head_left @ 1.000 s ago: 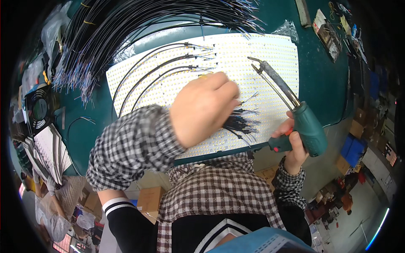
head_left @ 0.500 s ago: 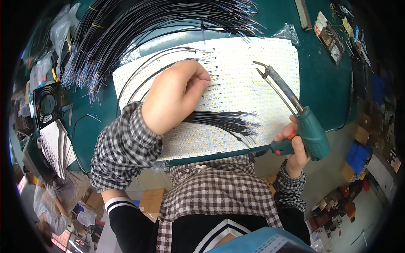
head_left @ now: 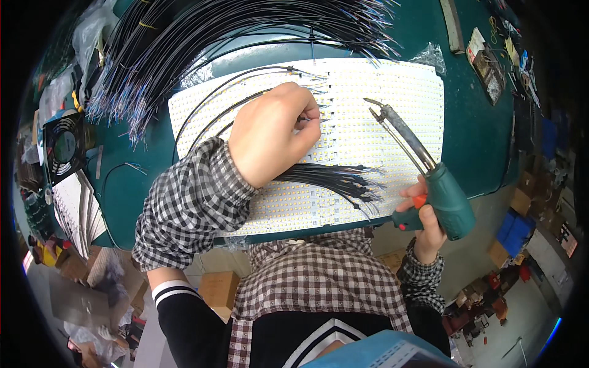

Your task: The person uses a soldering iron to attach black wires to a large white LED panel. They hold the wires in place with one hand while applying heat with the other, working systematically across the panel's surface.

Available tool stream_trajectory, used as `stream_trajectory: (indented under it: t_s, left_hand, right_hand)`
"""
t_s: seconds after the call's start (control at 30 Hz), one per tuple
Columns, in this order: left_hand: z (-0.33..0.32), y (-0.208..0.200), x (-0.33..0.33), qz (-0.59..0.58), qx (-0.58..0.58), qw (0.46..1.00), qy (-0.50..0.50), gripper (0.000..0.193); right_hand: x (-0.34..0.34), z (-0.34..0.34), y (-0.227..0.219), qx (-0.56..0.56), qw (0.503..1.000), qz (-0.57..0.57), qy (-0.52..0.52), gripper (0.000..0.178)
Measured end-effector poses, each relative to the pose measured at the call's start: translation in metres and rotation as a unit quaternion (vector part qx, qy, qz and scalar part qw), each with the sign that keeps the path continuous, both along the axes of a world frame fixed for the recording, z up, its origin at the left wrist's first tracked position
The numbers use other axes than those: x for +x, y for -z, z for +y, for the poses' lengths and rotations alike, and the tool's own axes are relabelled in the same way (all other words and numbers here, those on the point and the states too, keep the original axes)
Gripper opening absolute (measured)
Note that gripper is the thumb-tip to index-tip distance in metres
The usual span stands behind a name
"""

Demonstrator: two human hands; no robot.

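Observation:
A white LED circuit board (head_left: 399, 144) with rows of small yellowish chips lies on the green table. Over its middle, my left hand (head_left: 270, 138) is closed in a pinch at the thin wire ends of a black cable (head_left: 226, 127), close to the column of solder pads. The fingers partly hide those ends. My right hand (head_left: 431, 230) grips a green soldering gun (head_left: 451, 202), its thumb and fingers around the handle. The gun's metal tip points up and left above the board, apart from the wires. A bundle of short black cables (head_left: 328, 176) rests on the board below my left hand.
A large bundle of long black cables (head_left: 245, 27) fills the back of the table. A small black fan (head_left: 64, 147) and stacked white boards (head_left: 76, 208) are at the left. Tools and a dark-stained tray (head_left: 486, 67) lie back right. A co-worker is at lower left.
The soldering gun's tip has moved left and slightly down, nearer my left hand. My left hand keeps its pinch at about the same place on the board. The whole view has shifted slightly.

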State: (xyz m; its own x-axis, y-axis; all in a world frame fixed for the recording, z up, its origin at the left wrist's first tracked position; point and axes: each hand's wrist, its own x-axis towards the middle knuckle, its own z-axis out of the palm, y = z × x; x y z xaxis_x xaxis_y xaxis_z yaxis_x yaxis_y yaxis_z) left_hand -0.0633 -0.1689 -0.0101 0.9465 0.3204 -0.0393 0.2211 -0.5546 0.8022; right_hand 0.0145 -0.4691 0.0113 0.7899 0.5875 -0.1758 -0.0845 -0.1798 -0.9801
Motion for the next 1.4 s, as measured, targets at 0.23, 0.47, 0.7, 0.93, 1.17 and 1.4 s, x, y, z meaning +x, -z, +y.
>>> stream_trajectory:
  t_s: [0.23, 0.47, 0.7, 0.93, 1.17, 1.4]
  left_hand:
    - [0.002, 0.007, 0.000, -0.003, 0.022, 1.000, 0.015, 0.009]
    - [0.003, 0.008, 0.000, -0.001, 0.042, 0.999, 0.025, 0.010]
    - [0.007, 0.003, 0.005, 0.036, -0.013, 0.999, 0.020, 0.012]
    - [0.007, 0.004, 0.005, 0.036, -0.013, 0.999, 0.018, 0.012]
    - [0.008, 0.006, 0.005, 0.027, -0.011, 0.999, 0.021, 0.011]
    - [0.008, 0.006, 0.004, 0.022, -0.005, 0.999, 0.024, 0.011]
  right_hand:
    - [0.000, 0.002, 0.000, -0.010, 1.000, 0.003, -0.007, 0.057]
    - [0.000, 0.004, -0.001, -0.024, 1.000, 0.010, -0.004, 0.060]
    - [-0.004, -0.001, -0.003, -0.040, 0.997, 0.060, -0.010, 0.061]
    - [-0.007, 0.002, -0.006, -0.067, 0.994, 0.059, -0.056, 0.059]
    - [-0.008, -0.003, 0.006, -0.061, 0.996, 0.028, -0.056, 0.045]
    - [-0.010, -0.003, 0.008, -0.067, 0.996, 0.044, -0.042, 0.051]
